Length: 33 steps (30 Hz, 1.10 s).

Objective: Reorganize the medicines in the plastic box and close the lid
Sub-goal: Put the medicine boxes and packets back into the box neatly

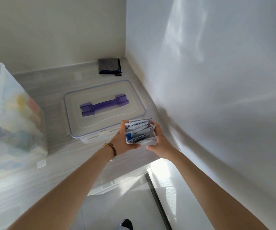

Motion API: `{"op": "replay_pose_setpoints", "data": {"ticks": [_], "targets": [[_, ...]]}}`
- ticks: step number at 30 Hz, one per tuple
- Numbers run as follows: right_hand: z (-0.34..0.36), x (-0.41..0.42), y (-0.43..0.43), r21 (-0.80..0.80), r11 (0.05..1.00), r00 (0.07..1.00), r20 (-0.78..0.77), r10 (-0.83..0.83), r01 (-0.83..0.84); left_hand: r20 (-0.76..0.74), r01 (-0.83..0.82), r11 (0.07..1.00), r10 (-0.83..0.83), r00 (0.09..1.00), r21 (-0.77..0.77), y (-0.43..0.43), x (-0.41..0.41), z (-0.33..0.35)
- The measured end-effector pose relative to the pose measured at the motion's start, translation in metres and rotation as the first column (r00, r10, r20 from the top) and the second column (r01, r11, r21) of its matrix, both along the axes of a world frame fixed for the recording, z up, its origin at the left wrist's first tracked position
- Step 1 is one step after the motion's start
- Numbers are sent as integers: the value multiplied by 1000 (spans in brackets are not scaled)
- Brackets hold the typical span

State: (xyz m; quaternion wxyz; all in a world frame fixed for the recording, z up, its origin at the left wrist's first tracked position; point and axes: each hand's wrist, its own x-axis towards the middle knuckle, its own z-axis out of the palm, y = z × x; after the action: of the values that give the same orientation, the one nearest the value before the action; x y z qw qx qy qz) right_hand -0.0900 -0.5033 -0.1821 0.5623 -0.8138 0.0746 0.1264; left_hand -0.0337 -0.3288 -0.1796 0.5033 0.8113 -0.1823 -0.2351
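A bunch of medicine packets [139, 132] is held up between the left hand [123, 141] and the right hand [158, 141], near the right wall. The packets are thin, light and bendy, and they look a bit slippery, so the bunch is probably best squeezed from both sides, as it is here. Both hands are curled and pressed against the sides of the bunch. A bead bracelet [110, 147] is worn on the left wrist. Just past the hands, the lid [104, 106] with its purple handle [104, 104] is laid flat. At the left, the plastic box [16, 120] is seen open, with more medicines inside. Far back, a dark cloth [109, 66] is laid.
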Motion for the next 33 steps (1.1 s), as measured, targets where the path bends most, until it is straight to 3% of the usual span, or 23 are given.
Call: {"op": "replay_pose_setpoints", "data": {"ticks": [5,10,16,19,25,29,33], "targets": [[4,3,19,-53,997,998,11,56,-55,-69,23,1000,-23,997,4,-4,-2,1],[11,1,15,-31,998,996,-76,50,-52,-78,-10,1000,12,997,18,4,1,11],[57,7,7,120,985,980,-142,137,-120,-147,25,999,-31,989,-42,24,18,45],[99,17,22,192,966,976,-96,194,-173,-159,28,998,-38,986,-62,44,33,85],[176,53,99,258,944,978,28,205,-205,-43,-95,993,92,995,-72,108,49,173],[212,76,169,336,910,970,102,221,-243,-122,-203,975,192,974,-92,166,56,211],[224,96,244,396,889,973,98,209,-231,-163,-370,929,365,917,-1,225,59,235]]}}
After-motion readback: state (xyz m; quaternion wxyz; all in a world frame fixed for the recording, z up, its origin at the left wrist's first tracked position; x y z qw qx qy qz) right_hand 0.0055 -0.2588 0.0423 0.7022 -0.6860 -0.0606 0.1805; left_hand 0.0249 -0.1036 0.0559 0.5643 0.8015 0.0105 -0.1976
